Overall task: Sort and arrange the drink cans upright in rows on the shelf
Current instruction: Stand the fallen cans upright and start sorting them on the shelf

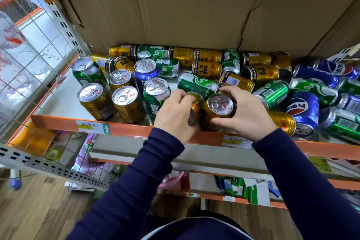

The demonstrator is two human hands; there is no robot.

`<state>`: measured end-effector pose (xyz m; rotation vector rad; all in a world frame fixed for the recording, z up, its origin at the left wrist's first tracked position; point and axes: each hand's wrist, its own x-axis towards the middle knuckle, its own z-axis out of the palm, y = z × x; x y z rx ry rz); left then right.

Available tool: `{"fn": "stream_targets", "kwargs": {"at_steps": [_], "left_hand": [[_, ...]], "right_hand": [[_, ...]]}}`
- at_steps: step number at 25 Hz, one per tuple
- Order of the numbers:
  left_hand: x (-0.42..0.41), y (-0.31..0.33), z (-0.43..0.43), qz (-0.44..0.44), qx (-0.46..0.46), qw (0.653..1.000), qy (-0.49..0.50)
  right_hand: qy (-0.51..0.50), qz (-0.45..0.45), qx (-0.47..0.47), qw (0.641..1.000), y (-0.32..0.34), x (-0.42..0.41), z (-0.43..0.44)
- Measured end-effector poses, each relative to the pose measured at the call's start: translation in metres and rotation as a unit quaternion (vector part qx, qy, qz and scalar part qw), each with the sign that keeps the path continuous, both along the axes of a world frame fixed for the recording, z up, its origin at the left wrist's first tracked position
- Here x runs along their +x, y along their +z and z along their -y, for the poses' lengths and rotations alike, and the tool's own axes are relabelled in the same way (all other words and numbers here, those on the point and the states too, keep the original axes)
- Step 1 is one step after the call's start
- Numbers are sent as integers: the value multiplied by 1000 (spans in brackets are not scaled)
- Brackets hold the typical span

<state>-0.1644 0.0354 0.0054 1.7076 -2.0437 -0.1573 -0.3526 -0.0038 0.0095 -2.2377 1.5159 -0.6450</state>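
Head view: the left hand [175, 115] curls round a tilted gold can [195, 107]. The right hand [248, 112] grips an upright gold can [220, 106] just beside it, both near the shelf's orange front rail [132, 128]. Standing cans [124, 101] sit at nine o'clock of the hands, toppled cans [261, 73] from twelve to three. Cardboard [175, 6] backs the shelf

Free room: bare shelf [62, 101] floor at front left, between the wire mesh side panel [39, 48] and the cluster of upright cans [124, 99], reachable over the orange front rail [136, 127]. Obstructions: lying cans [206, 55] heaped along the cardboard backing [175, 9] and across the right side. The front centre is filled by the left hand [173, 115] gripping a tilted gold can [194, 106] and the right hand [247, 115] gripping an upright gold can [220, 109].
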Motion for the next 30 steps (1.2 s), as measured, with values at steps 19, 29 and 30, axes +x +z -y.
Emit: {"fn": "stream_targets", "kwargs": {"at_steps": [19, 29, 30], "left_hand": [[28, 73, 58, 47, 20, 989, -138], [14, 69, 142, 183, 126, 941, -254], [12, 67, 147, 197, 139, 934, -263]], "right_hand": [[18, 60, 41, 997, 22, -41, 23], [-56, -291, -7, 955, -8, -28, 31], [-59, -270, -1, 961, -8, -29, 33]]}}
